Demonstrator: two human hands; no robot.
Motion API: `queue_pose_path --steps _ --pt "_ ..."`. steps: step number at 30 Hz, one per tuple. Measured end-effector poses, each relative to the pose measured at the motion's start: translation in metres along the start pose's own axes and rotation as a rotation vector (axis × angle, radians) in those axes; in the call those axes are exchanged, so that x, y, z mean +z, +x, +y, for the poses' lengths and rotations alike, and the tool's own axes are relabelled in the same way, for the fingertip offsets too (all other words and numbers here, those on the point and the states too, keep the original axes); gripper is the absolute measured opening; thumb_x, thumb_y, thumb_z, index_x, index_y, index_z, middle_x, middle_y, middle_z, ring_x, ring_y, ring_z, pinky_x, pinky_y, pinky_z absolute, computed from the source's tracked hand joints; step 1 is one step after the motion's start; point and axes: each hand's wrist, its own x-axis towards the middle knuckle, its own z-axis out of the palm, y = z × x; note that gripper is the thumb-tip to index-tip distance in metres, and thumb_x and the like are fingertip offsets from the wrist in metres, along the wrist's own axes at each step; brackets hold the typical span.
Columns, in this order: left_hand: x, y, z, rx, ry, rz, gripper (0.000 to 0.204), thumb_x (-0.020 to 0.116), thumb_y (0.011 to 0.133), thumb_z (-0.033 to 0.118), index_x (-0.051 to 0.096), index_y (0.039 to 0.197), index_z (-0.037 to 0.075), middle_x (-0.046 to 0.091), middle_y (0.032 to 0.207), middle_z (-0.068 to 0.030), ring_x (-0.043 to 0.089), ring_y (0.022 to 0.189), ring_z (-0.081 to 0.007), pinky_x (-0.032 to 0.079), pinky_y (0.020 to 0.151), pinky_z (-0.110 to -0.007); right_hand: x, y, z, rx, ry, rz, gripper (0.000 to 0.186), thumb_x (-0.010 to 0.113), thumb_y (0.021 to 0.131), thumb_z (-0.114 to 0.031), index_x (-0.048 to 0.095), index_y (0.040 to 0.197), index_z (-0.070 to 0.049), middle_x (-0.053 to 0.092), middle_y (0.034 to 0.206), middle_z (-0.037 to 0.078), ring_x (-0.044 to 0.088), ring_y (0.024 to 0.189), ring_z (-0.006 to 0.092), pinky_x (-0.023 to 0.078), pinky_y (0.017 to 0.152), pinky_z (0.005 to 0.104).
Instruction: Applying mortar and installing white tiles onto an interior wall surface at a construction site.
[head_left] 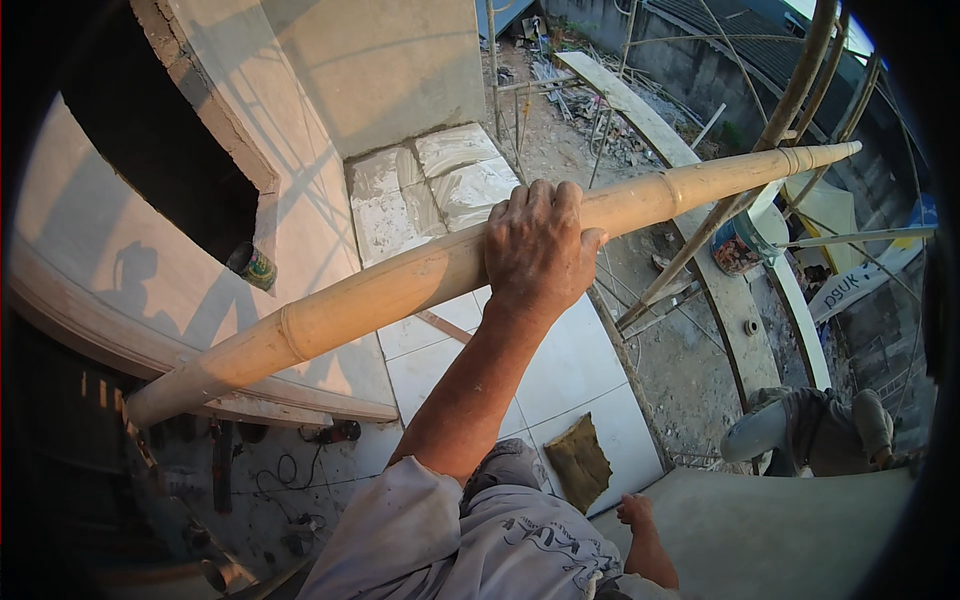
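A thick, smooth bamboo pole (385,290) slants across the whole view, from the lower left up to the far right. My left hand (542,240) grips it near its middle, fingers over the top and thumb on the right side. Down by my body, at the lower right, my right hand (634,510) is curled into a loose fist with nothing visible in it. A ragged brown scrap (578,462) lies on the white floor tiles (570,370) left of that hand. Farther off, the tiles are smeared with grey-white mortar (465,180).
At left, a tin can (252,266) stands by a dark wall opening. A power tool (340,432) and cable lie below. Bamboo scaffold poles (790,85), narrow planks (640,115) and a bucket (737,246) are at right. Another person (815,430) bends at lower right.
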Motion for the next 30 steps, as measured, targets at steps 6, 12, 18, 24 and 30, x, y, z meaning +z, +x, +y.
queue_pose_path --steps 6,12,18,24,30 --pt "0.004 0.001 0.005 0.006 -0.027 0.013 0.036 0.071 0.069 0.027 0.053 0.093 0.008 0.056 0.083 -0.0093 0.055 0.08 -0.0271 0.044 0.071 -0.04 0.004 0.027 0.008 -0.211 -0.308 -0.118 0.025 0.05 0.082 -0.019 0.055 0.092 0.003 0.061 0.069 0.012 0.058 0.053 0.0193 0.047 0.046 0.0313" --pt "-0.001 0.001 0.005 0.002 0.002 -0.01 0.035 0.072 0.069 0.027 0.054 0.093 0.008 0.056 0.084 -0.0091 0.056 0.081 -0.027 0.044 0.071 -0.04 0.017 0.045 -0.023 -0.099 -0.078 -0.027 0.027 0.053 0.078 -0.02 0.06 0.091 0.002 0.064 0.076 0.014 0.063 0.064 0.021 0.05 0.055 0.0333" --pt "-0.004 0.003 0.004 -0.003 0.036 -0.029 0.034 0.072 0.069 0.027 0.054 0.093 0.009 0.056 0.084 -0.0087 0.056 0.082 -0.0273 0.044 0.071 -0.041 0.016 -0.009 -0.157 -0.752 -0.266 0.391 0.036 0.057 0.072 -0.018 0.061 0.106 -0.008 0.062 0.069 0.013 0.061 0.065 0.0236 0.048 0.068 0.0346" --pt "0.003 0.004 0.01 0.004 0.035 -0.038 0.036 0.071 0.069 0.028 0.054 0.096 0.01 0.056 0.086 -0.0077 0.055 0.085 -0.0275 0.044 0.072 -0.041 0.028 -0.111 -0.367 -1.053 -0.295 0.264 0.048 0.056 0.077 -0.023 0.048 0.123 -0.014 0.063 0.081 0.019 0.061 0.079 0.0333 0.047 0.072 0.0413" --pt "0.002 0.005 0.017 -0.015 0.049 -0.071 0.036 0.07 0.071 0.03 0.054 0.097 0.011 0.056 0.087 -0.0079 0.055 0.086 -0.0281 0.044 0.073 -0.041 0.052 -0.117 -0.496 -1.292 -0.466 0.372 0.049 0.056 0.081 -0.033 0.046 0.126 -0.018 0.06 0.107 0.015 0.057 0.098 0.0305 0.045 0.081 0.0419"
